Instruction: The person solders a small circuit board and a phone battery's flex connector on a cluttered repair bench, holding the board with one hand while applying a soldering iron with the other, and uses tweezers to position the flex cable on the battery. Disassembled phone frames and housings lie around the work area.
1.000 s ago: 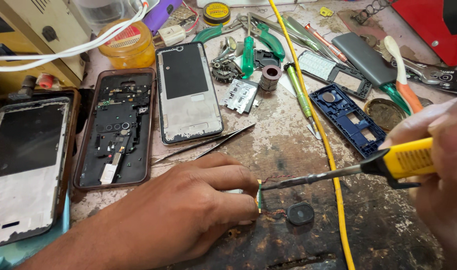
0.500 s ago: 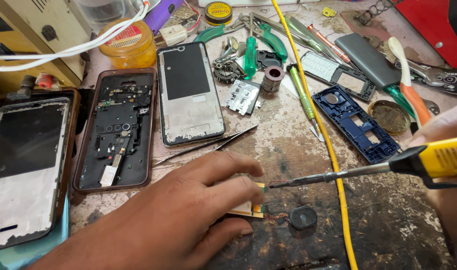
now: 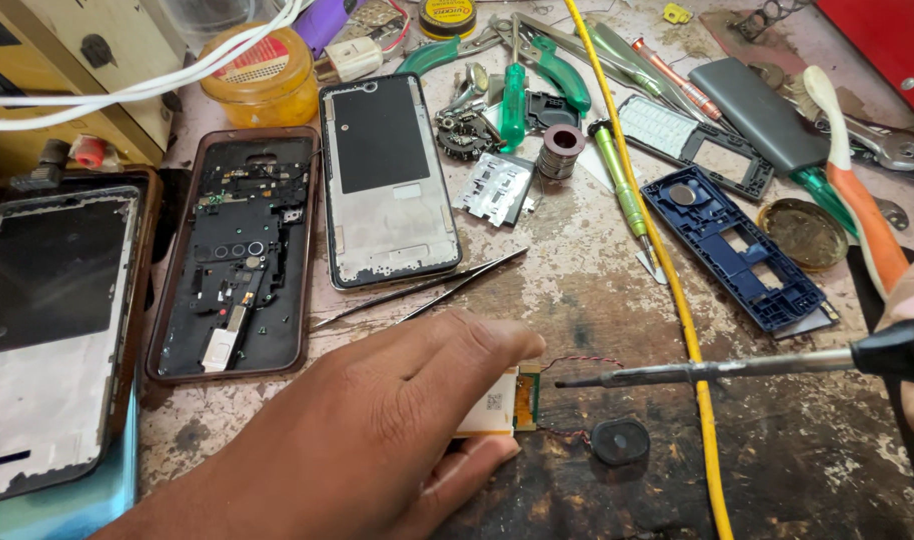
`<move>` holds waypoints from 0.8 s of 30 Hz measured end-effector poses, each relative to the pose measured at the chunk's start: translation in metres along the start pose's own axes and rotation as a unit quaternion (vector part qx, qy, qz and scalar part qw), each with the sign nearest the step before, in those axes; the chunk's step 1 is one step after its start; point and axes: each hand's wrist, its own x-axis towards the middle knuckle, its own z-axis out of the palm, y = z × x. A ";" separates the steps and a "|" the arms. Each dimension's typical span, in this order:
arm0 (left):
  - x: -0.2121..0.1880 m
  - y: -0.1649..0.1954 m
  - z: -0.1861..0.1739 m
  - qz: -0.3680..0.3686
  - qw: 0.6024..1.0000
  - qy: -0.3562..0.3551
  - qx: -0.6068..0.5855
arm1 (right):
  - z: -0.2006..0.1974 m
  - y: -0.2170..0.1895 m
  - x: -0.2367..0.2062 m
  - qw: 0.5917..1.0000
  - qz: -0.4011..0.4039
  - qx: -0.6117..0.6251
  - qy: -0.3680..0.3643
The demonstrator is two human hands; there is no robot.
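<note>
Pressing down flat, the left hand pins a small pale board to the tabletop, fingers spread on top; it looks light, thin and easy to break, with hair-thin wires; best held by its edges; the right hand closes around the soldering iron, tip just beside the board.

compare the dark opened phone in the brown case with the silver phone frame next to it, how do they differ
The opened phone is black inside, showing small parts, and sits in a brown case. The silver frame is bare grey metal with a flat black panel and no case. Both lie flat, side by side on the workbench.
</note>
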 end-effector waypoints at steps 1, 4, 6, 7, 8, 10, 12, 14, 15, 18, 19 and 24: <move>0.001 0.001 -0.001 0.003 1.000 0.001 -0.006 | -0.001 0.002 0.000 1.000 0.006 0.002 -0.001; 0.002 0.003 -0.003 -0.027 0.999 -0.015 -0.027 | -0.003 0.006 -0.004 1.000 0.022 0.009 -0.009; 0.003 0.004 -0.004 -0.012 1.000 -0.007 -0.019 | -0.006 0.007 -0.005 0.999 0.033 0.014 -0.015; 0.003 0.004 -0.004 -0.006 1.000 -0.003 -0.014 | -0.007 0.008 -0.006 0.999 0.039 0.016 -0.018; 0.003 0.004 -0.004 -0.001 1.000 -0.002 -0.013 | -0.007 0.009 -0.007 0.999 0.044 0.017 -0.020; 0.004 0.004 -0.004 0.008 1.000 0.000 -0.011 | -0.009 0.010 -0.007 0.998 0.054 0.021 -0.025; 0.003 0.004 -0.003 0.006 1.000 0.000 -0.013 | -0.010 0.012 -0.007 0.997 0.063 0.025 -0.030; 0.003 0.003 -0.003 0.007 1.000 -0.002 -0.013 | -0.012 0.014 -0.007 0.996 0.074 0.028 -0.035; 0.003 0.002 -0.003 0.010 1.000 -0.003 -0.011 | -0.012 0.015 -0.007 0.996 0.079 0.030 -0.037; 0.003 0.001 -0.002 0.010 1.000 -0.007 -0.005 | -0.014 0.018 -0.007 0.994 0.097 0.035 -0.045; 0.003 0.001 -0.002 0.009 1.000 -0.008 -0.003 | -0.015 0.019 -0.007 0.993 0.101 0.038 -0.048; 0.003 0.001 -0.001 0.018 1.000 -0.001 -0.003 | -0.017 0.023 -0.006 0.990 0.121 0.046 -0.061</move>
